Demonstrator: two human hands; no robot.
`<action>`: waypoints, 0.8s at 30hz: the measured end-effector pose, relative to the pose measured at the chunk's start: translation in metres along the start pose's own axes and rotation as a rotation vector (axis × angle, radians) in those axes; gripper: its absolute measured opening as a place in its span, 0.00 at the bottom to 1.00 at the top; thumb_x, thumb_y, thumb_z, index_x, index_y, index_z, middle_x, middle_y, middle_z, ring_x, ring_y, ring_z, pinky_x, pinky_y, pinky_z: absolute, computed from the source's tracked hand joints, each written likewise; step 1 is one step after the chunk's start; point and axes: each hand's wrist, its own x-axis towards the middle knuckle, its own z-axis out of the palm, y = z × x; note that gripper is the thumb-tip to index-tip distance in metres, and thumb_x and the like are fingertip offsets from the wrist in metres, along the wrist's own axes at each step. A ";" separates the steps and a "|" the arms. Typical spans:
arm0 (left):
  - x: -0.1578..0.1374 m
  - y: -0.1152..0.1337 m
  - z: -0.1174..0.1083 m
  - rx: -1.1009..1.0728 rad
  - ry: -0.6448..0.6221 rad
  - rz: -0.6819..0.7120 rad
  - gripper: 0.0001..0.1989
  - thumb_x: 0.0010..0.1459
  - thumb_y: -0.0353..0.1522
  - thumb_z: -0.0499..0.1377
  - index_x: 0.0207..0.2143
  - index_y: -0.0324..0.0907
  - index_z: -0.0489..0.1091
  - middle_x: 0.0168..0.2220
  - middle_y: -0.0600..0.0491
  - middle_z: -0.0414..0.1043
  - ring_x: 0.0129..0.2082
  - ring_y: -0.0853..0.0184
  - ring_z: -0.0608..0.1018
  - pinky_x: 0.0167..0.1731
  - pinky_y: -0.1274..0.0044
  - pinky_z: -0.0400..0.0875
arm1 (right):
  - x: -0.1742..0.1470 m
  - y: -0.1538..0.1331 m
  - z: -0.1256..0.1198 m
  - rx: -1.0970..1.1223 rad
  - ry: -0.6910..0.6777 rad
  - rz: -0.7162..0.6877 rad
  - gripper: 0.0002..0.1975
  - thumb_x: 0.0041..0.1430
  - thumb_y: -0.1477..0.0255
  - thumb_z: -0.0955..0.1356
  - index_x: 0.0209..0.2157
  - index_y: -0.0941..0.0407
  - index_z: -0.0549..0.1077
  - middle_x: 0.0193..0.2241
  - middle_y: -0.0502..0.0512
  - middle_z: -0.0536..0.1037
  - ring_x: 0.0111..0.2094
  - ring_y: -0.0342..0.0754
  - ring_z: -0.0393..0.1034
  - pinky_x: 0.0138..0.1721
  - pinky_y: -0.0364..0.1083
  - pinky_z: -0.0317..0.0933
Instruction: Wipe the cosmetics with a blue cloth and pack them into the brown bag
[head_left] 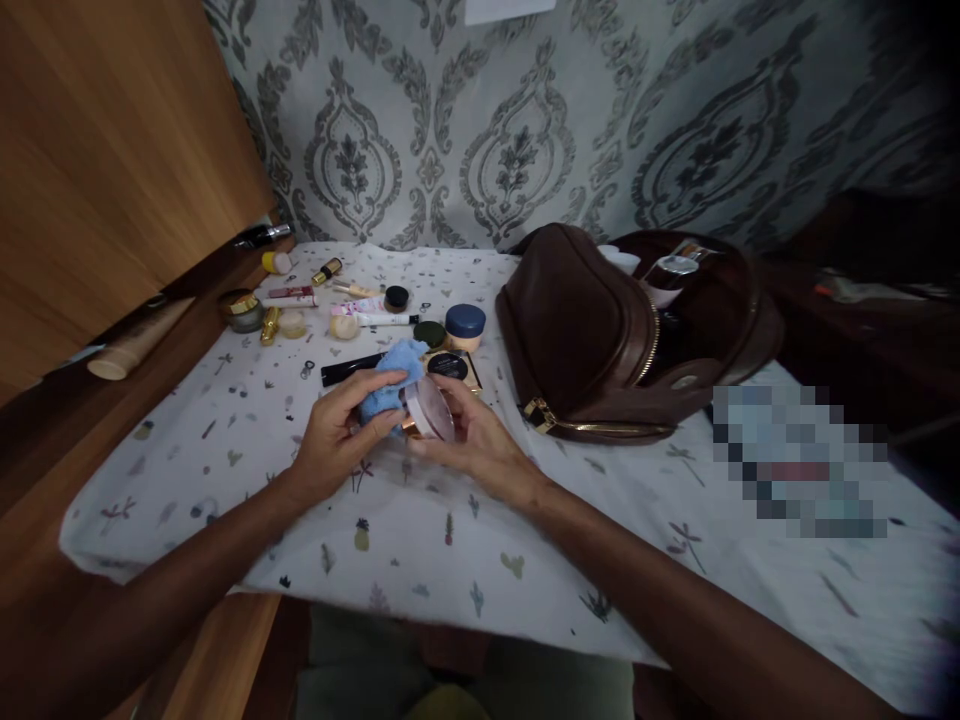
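My left hand is closed on a crumpled blue cloth, which it presses to the side of a round cosmetic jar. The jar has a pale top and a gold-coloured band, and it is tilted between both hands. Fingers of my right hand wrap round it from the right. Just behind the hands lie a black tube, a compact with a round black centre, a dark green lid and a blue-lidded jar.
An open brown leather bag with gold zips stands to the right, with containers inside. Several small cosmetics, among them a black-lidded pot, are spread at the back left. A beige tube lies on the wooden ledge. A pixelated item is at far right.
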 end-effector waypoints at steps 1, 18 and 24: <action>0.000 0.001 0.000 0.000 -0.031 0.031 0.17 0.65 0.36 0.58 0.55 0.45 0.72 0.51 0.47 0.76 0.49 0.63 0.78 0.48 0.73 0.74 | 0.000 -0.001 0.000 0.033 -0.009 0.021 0.37 0.44 0.60 0.78 0.53 0.49 0.62 0.47 0.55 0.75 0.49 0.54 0.73 0.52 0.57 0.66; -0.007 -0.003 0.008 0.121 -0.143 0.246 0.17 0.65 0.31 0.58 0.56 0.47 0.69 0.45 0.49 0.77 0.44 0.65 0.79 0.45 0.73 0.76 | -0.001 -0.002 0.002 0.231 0.069 0.092 0.33 0.52 0.43 0.69 0.51 0.49 0.64 0.43 0.55 0.76 0.41 0.52 0.74 0.34 0.48 0.70; -0.011 -0.007 0.009 0.175 -0.094 0.128 0.23 0.62 0.41 0.61 0.57 0.47 0.63 0.49 0.47 0.74 0.47 0.61 0.78 0.45 0.70 0.76 | -0.003 -0.002 0.002 0.098 0.008 0.060 0.39 0.43 0.50 0.77 0.49 0.49 0.57 0.42 0.54 0.76 0.43 0.53 0.74 0.41 0.53 0.71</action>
